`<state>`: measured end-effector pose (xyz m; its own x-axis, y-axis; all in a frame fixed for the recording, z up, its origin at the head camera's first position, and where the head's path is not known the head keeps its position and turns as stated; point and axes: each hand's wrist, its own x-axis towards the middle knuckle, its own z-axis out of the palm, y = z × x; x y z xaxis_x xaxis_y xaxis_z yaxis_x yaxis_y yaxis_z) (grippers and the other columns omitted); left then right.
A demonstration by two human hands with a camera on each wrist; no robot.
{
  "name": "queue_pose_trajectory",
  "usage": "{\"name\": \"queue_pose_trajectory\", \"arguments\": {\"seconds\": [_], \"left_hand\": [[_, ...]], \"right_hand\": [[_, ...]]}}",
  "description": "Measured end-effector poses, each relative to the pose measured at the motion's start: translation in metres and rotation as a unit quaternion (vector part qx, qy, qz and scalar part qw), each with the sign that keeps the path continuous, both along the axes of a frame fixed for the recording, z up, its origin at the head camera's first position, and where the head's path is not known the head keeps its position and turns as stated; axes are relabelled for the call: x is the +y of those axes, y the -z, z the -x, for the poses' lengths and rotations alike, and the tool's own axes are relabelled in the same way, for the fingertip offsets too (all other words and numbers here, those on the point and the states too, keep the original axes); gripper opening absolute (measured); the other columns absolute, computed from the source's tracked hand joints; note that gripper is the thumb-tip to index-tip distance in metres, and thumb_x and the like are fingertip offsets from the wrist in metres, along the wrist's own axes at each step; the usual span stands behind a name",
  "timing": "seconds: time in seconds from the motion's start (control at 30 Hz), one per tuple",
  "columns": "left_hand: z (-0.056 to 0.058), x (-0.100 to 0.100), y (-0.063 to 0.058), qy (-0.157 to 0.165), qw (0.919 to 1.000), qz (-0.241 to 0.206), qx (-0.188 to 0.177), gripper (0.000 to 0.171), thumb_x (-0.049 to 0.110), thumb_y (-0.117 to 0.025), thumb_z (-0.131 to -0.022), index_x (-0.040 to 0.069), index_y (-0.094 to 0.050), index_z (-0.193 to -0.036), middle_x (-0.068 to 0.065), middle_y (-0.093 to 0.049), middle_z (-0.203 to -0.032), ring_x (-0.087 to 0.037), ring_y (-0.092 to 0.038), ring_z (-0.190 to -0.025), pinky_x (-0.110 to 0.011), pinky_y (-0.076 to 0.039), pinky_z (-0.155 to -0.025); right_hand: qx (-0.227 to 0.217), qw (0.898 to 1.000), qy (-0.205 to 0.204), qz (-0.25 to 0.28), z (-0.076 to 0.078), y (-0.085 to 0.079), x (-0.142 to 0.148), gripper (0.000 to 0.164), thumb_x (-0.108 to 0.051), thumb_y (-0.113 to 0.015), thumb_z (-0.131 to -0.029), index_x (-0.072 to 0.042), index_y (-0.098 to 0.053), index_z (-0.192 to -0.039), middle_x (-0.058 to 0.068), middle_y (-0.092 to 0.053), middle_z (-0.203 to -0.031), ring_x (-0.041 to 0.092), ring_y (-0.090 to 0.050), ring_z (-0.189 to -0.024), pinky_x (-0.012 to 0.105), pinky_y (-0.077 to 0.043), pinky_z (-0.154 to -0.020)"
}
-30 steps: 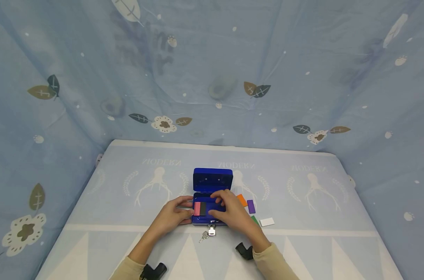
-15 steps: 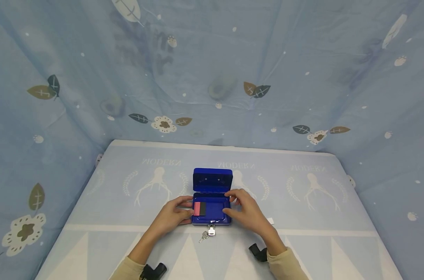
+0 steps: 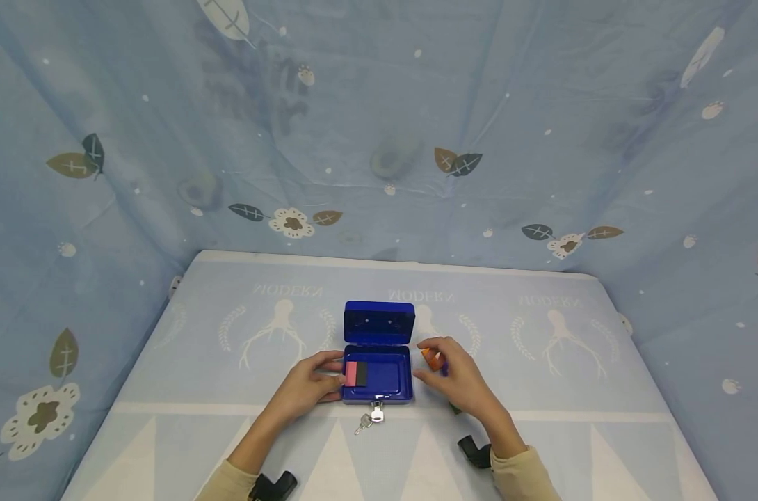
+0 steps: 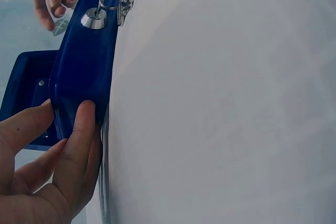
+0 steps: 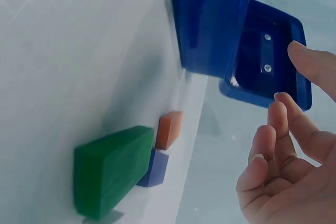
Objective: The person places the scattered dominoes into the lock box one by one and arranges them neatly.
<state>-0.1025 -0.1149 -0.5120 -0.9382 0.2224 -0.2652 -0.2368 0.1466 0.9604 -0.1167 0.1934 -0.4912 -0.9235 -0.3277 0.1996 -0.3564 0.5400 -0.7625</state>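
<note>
A blue metal cash box (image 3: 391, 399) stands with its lid (image 3: 379, 322) raised, a pink block (image 3: 350, 374) and a dark block (image 3: 361, 374) side by side at the left of its inside. At the box's left end my left hand (image 3: 308, 384) holds the wall, thumb at the rim and fingers along the outside. My right hand (image 3: 465, 381) hovers just right of the box, thumb and fingers apart around nothing. Under it lie an orange block (image 5: 169, 130), a purple block (image 5: 154, 169) and a green block (image 5: 105, 171), mostly covered in the head view.
A silver lock (image 4: 94, 18) with keys (image 3: 363, 422) sits on the box's front. The patterned cloth (image 3: 542, 376) covers the table, and a blue leaf-print curtain (image 3: 379, 125) surrounds it. Black wrist mounts (image 3: 475, 452) stick out near both sleeves.
My right hand has moved right, from over the inside of the box to over the loose blocks, and the white block is now hidden. The left hand stays on the box.
</note>
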Motion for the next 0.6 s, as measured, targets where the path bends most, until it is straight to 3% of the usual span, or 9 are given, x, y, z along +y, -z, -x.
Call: {"name": "queue_pose_trajectory", "arguments": {"seconds": [0.33,0.6], "left_hand": [[0.000,-0.001,0.004,0.001,1.0000,-0.008,-0.001,0.054,0.002,-0.073,-0.090,-0.004,-0.052,-0.140,-0.022,-0.060,-0.123,-0.032,-0.069,-0.096,-0.040,-0.063,-0.074],[0.000,-0.002,0.005,0.002,1.0000,-0.007,0.002,0.055,0.003,-0.074,-0.089,-0.004,-0.052,-0.139,-0.022,-0.060,-0.123,-0.031,-0.069,-0.095,-0.040,-0.063,-0.074]], "right_hand": [[-0.042,0.999,-0.010,-0.005,0.010,0.004,0.014,0.042,-0.018,-0.082,-0.085,-0.008,-0.065,-0.123,0.010,-0.060,-0.103,0.026,-0.054,-0.087,0.034,-0.050,-0.069],[-0.068,0.996,-0.051,-0.024,0.025,0.007,0.028,0.041,-0.016,-0.082,-0.086,-0.010,-0.066,-0.123,0.013,-0.059,-0.106,0.031,-0.055,-0.090,0.034,-0.051,-0.071]]}}
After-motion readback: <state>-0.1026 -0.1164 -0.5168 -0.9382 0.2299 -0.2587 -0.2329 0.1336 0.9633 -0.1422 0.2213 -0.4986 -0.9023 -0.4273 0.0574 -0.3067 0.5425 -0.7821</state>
